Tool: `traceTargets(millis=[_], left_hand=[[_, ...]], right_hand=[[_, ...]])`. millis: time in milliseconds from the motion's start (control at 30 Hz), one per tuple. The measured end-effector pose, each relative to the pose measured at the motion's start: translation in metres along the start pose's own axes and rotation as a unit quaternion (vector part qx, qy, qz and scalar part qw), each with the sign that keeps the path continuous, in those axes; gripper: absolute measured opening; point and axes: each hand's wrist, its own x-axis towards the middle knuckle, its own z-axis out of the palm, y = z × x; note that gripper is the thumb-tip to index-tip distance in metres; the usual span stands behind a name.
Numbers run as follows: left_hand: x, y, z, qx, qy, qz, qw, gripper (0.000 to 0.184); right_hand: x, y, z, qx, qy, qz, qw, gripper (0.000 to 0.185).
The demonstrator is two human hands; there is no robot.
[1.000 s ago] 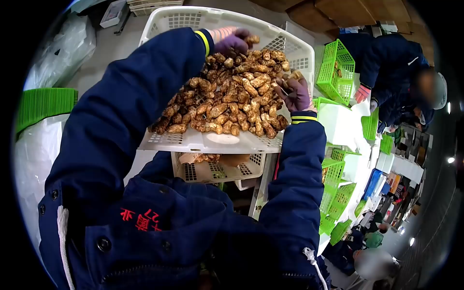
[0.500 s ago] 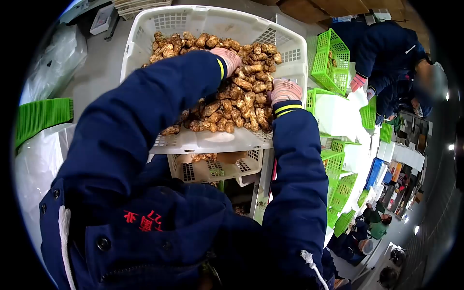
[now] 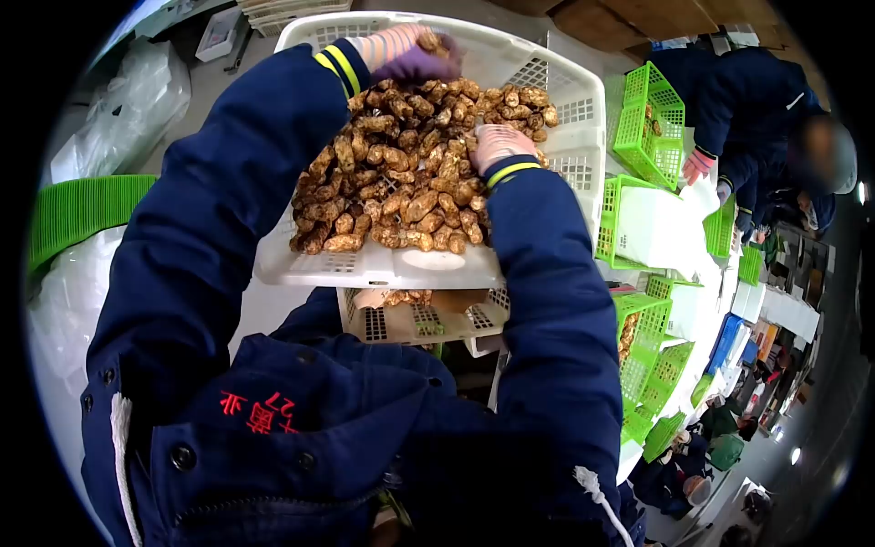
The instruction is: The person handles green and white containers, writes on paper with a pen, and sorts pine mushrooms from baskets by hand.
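Note:
A large white crate [image 3: 365, 273] with slotted sides holds a heap of brown, knobbly mushroom-like pieces [image 3: 424, 205]. Over the far left part of the heap is my left hand [image 3: 410, 56], in a striped glove with a purple palm, its fingers curled round one brown piece [image 3: 430, 41]. My right hand [image 3: 501, 144], in a pink striped glove, rests back up on the right side of the heap. Its fingertips are bent down among the pieces, so what they hold, if anything, is hidden.
Below the crate's near edge sits a second white crate [image 3: 410, 326]. Green baskets [image 3: 649, 123] line the right side beside white sheets. A co-worker [image 3: 729, 100] in dark blue leans there. On the left are stacked green baskets [image 3: 91, 205] and clear plastic bags [image 3: 137, 114].
My left hand has lifted from the heap and turned, showing its purple palm and a piece. My right hand has moved inward from the crate's right side onto the pieces.

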Motion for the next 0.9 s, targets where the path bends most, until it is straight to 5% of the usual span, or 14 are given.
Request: traceTargets(millis=[67,100,200,233,300,367,433,500,567,633,700,767,833,900], left_hand=[[0.038,-0.058,0.005,0.329,0.094,-0.029,0.939,0.021],[0.071,-0.109,0.007,0.517,0.161,0.005,0.841,0.016],[0.019,-0.045,0.019,0.276,0.067,-0.226,0.932,0.049],[0.003,-0.020,0.030,0.411,0.035,-0.196,0.889,0.035],[-0.001,-0.051,0.037,0.518,-0.062,-0.029,0.853,0.034],[-0.019,-0.033,0.056,0.548,-0.126,-0.047,0.826,0.054],[-0.036,-0.021,0.070,0.549,-0.162,-0.060,0.818,0.055],[-0.060,-0.033,0.085,0.562,-0.167,0.029,0.809,0.053],[-0.062,-0.061,0.091,0.501,-0.263,0.069,0.821,0.043],[-0.070,-0.053,0.073,0.451,-0.221,0.092,0.860,0.036],[-0.062,-0.056,0.057,0.331,-0.098,0.085,0.934,0.025],[-0.033,-0.067,0.039,0.307,0.001,0.025,0.951,0.017],[-0.024,-0.048,0.023,0.386,0.073,0.005,0.920,0.017],[0.003,-0.045,0.023,0.519,0.032,-0.072,0.851,0.022]], right_hand=[[-0.028,0.003,-0.010,0.010,-0.075,0.052,0.996,0.033],[-0.037,0.006,-0.009,-0.006,-0.090,0.043,0.995,0.034],[-0.006,0.035,0.020,-0.085,-0.169,0.069,0.980,0.044],[-0.004,0.041,0.026,-0.078,-0.088,0.049,0.992,0.045],[-0.024,0.024,-0.020,0.046,-0.002,0.041,0.998,0.047],[0.002,0.005,-0.026,0.119,0.043,0.061,0.990,0.040],[0.050,-0.007,0.014,0.053,0.136,-0.025,0.989,0.036],[0.056,-0.018,0.029,0.019,0.182,-0.030,0.983,0.035],[0.040,-0.013,-0.001,0.146,0.071,-0.002,0.987,0.034],[0.053,0.025,0.014,0.486,0.031,0.037,0.873,0.032],[0.025,0.044,0.012,0.784,0.016,0.000,0.620,0.034],[0.003,0.071,0.020,0.904,-0.029,-0.162,0.394,0.038],[-0.031,0.066,0.011,0.933,0.016,-0.187,0.308,0.039],[-0.040,0.060,0.007,0.924,0.013,-0.230,0.305,0.043]])
